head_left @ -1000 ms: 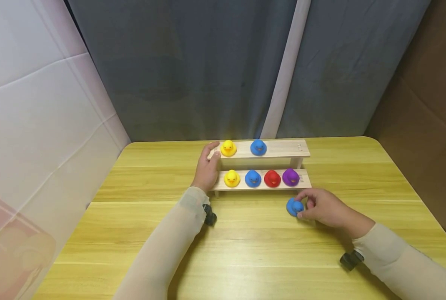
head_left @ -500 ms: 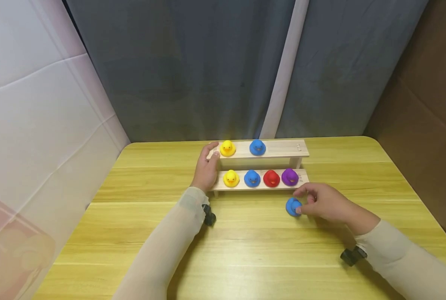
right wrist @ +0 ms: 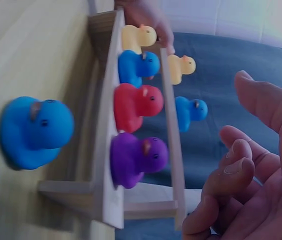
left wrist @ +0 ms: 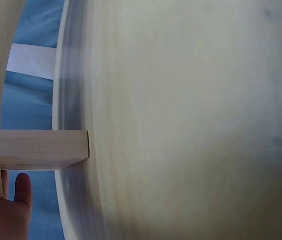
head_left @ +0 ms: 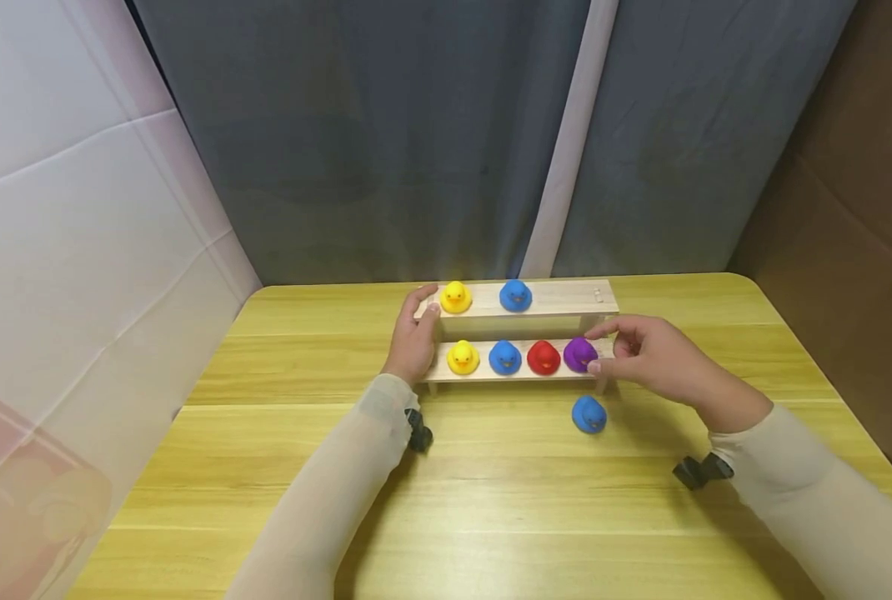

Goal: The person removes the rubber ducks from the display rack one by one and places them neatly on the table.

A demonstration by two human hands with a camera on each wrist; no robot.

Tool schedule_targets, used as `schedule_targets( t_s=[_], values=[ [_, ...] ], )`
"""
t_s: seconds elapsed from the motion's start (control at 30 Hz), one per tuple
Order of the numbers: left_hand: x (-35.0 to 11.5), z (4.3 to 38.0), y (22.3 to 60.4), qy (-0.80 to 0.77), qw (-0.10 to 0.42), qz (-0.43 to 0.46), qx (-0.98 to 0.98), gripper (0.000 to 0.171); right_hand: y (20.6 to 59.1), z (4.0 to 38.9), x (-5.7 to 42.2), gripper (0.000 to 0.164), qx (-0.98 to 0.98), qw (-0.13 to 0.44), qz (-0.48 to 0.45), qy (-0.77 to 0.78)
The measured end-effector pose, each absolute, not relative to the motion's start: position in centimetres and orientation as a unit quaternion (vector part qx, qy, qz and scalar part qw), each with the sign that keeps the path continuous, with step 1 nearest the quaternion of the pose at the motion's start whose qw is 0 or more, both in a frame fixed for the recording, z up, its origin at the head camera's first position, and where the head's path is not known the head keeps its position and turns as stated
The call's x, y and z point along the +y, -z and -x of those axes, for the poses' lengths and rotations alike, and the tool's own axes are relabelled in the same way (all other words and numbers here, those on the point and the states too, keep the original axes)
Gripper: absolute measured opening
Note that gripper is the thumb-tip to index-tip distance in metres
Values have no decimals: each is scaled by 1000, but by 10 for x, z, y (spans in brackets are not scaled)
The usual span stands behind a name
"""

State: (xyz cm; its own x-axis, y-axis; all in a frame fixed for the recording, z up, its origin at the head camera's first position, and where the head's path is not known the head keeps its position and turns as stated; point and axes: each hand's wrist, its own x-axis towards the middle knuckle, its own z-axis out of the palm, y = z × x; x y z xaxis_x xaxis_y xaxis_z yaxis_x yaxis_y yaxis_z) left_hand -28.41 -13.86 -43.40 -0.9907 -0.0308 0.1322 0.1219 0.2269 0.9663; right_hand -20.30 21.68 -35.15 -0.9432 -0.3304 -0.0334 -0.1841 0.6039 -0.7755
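A two-tier wooden stand is at the back of the table. My left hand grips its left end, thumb in front of the upper plank; the left wrist view shows only part of that hand beside a wooden leg. My right hand hovers by the stand's right end, near the purple rubber duck on the lower plank. In the right wrist view its fingers are loosely bent, holding nothing, apart from the ducks. A blue rubber duck sits on the table before the stand.
The lower plank also bears a yellow duck, a blue duck and a red duck. On the upper plank sit another yellow duck and a blue duck. A grey curtain hangs behind the table.
My right hand has let go of the blue duck on the table and moved up and away from it, to beside the purple duck. The left hand has stayed on the stand.
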Motion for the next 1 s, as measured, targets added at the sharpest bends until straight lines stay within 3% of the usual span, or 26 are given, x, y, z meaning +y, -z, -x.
schedule_targets(
  t_s=[0.57,1.0],
  values=[
    [-139,284,435,619,63,30,-782,42,332,235,186,48,874,45,151,459],
    [-140,284,435,618,65,33,-782,44,335,257,162,49,873,53,115,471]
  ],
)
